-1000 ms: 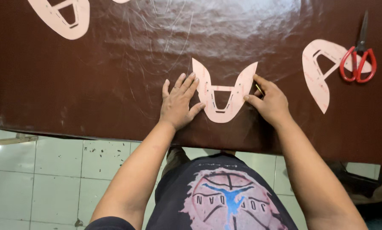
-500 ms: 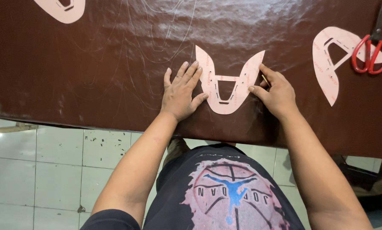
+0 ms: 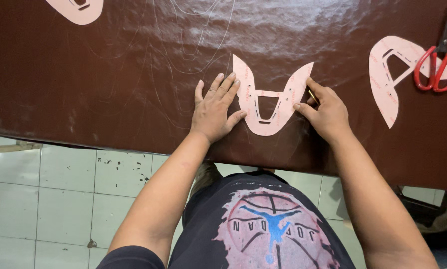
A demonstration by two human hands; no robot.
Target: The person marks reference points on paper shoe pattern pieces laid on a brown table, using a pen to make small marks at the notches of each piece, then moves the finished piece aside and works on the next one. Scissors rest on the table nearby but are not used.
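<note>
Tracing step: left hand (image 3: 214,110) flat, pinning pink paper pattern (image 3: 269,97) on brown leather sheet (image 3: 108,74) near front edge; right hand (image 3: 327,112) grips marking pen (image 3: 312,96); steady hold needed

— Centre of brown leather sheet (image 3: 108,74)? 
— Pink U-shaped paper pattern (image 3: 267,102), left hand (image 3: 214,110) flat on its left arm, right hand (image 3: 325,112) w/ thin pen (image 3: 313,96) at its right arm.
— Far right? 
— 2nd pink pattern (image 3: 390,79), red-handled scissors (image 3: 439,60) lying on it. 3rd pattern (image 3: 79,7) top left.
</note>
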